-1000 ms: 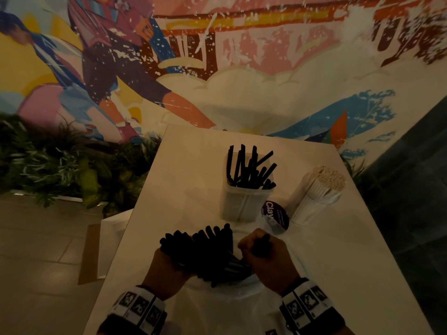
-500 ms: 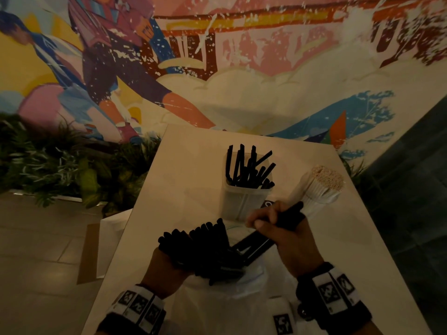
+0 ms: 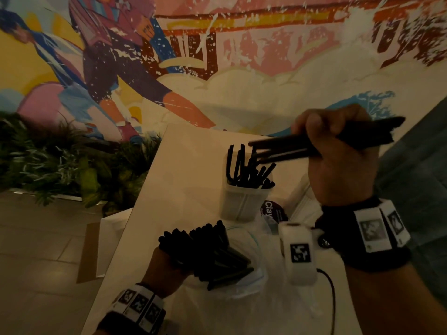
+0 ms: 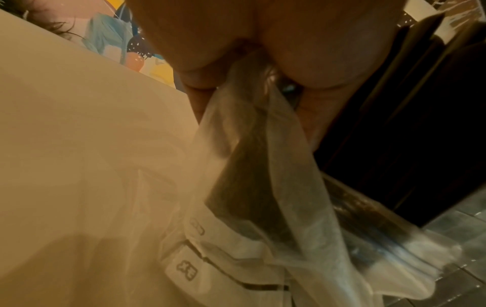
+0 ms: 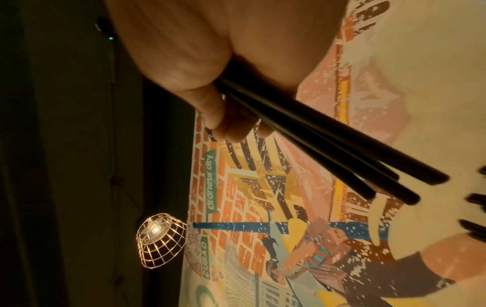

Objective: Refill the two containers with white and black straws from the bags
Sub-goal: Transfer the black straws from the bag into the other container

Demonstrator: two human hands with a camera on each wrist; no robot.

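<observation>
My right hand (image 3: pixel 321 141) grips a few black straws (image 3: pixel 285 147) and holds them level in the air, their left ends above a clear container (image 3: pixel 244 201) of upright black straws (image 3: pixel 246 170). The right wrist view shows the same straws (image 5: pixel 328 149) sticking out of my right hand (image 5: pixel 210 93). Near the table's front, my left hand (image 3: pixel 167 267) holds a bundle of black straws (image 3: pixel 208 250) in a clear plastic bag (image 3: pixel 242 293). In the left wrist view my left hand (image 4: pixel 236 52) pinches the bag (image 4: pixel 263 166). The white straw container is mostly hidden behind my right wrist.
The pale table (image 3: pixel 188 165) narrows toward a painted mural wall. A round purple label (image 3: pixel 272 212) lies beside the container. Green plants (image 3: pixel 60 160) and a paper bag (image 3: pixel 111 235) on the floor are left of the table. A lit wire lamp (image 5: pixel 160 241) hangs by the wall.
My right hand has drawn a few black straws out of the bag and lifted them up and to the right, over the container. The left hand has stayed on the bag.
</observation>
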